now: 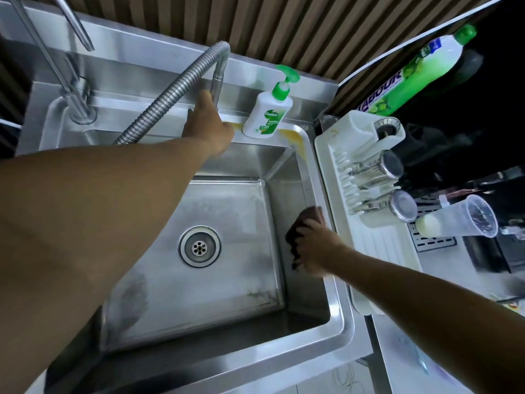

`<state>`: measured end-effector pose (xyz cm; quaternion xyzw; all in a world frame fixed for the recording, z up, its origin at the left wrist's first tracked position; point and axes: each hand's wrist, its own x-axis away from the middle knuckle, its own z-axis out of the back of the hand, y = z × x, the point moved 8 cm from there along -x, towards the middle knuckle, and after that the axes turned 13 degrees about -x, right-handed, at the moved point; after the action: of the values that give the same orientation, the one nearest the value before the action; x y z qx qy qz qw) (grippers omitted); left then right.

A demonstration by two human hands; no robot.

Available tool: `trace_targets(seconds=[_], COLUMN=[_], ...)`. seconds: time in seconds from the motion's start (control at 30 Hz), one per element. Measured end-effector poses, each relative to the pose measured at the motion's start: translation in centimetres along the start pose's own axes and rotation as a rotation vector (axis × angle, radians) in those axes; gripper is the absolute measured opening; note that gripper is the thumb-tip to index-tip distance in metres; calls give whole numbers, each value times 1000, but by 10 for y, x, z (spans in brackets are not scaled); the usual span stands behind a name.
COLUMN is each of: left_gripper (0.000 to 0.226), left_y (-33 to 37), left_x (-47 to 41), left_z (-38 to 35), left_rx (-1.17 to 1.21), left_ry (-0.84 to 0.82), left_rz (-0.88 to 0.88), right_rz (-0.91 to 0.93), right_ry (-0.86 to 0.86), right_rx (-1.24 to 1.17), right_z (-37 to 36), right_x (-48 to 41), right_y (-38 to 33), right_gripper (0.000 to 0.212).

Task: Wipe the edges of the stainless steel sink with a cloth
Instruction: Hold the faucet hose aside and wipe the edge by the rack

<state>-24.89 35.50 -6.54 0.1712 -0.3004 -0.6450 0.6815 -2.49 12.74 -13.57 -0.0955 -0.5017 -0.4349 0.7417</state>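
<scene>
Dark brown cloth on the right edge of the stainless sink, partly draped over the inner wall, roughly midway along that side. Bunched under the right hand, fingers curled around it. Left hand up at the back rim, fingertips against the upright pipe of the hose faucet; grasp or plain touch, cannot tell. Soap pump bottle just right of it on the back ledge. Drain mid-basin. White dish rack beside the right rim, steel cups in it.
</scene>
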Motion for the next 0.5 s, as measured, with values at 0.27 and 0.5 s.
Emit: trace_targets(seconds=[0.27, 0.5], left_gripper=[48, 55], left_y=[-2, 0], left_x=[-1, 1], left_z=[-3, -2], left_rx=[-26, -53], left_ry=[-4, -8], left_rz=[-24, -35], right_rz=[83, 259], right_ry=[-36, -101], right_rx=[11, 19], right_z=[-44, -39], right_x=[8, 57], right_y=[-34, -60], right_gripper=[43, 33])
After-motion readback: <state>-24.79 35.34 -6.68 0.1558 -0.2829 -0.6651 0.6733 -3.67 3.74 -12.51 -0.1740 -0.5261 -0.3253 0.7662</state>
